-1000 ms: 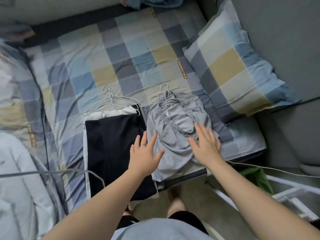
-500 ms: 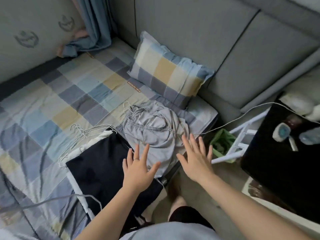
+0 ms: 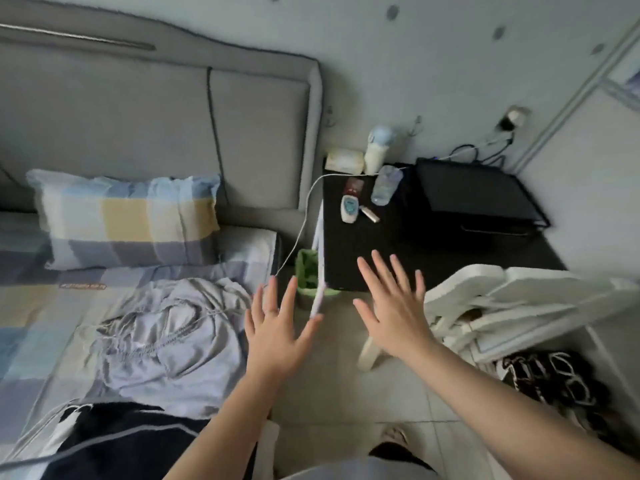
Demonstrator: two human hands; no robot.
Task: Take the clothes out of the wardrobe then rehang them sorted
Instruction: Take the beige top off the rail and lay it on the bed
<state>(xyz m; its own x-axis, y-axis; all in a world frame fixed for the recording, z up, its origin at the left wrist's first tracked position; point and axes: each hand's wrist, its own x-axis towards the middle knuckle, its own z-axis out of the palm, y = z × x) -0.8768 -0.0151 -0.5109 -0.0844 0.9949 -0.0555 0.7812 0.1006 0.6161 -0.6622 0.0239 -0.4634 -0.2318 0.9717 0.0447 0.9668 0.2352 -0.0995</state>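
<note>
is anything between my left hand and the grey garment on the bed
Nothing visible does. The left hand is open at the right edge of the grey garment, which lies crumpled on the bed. The right hand, also open, is farther off, over the floor.

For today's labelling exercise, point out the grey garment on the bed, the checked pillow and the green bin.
grey garment (image 3: 166,341), head view, its crumpled middle.
checked pillow (image 3: 128,223), head view, centre of its front.
green bin (image 3: 306,271), head view, its liner below the rim.
</note>
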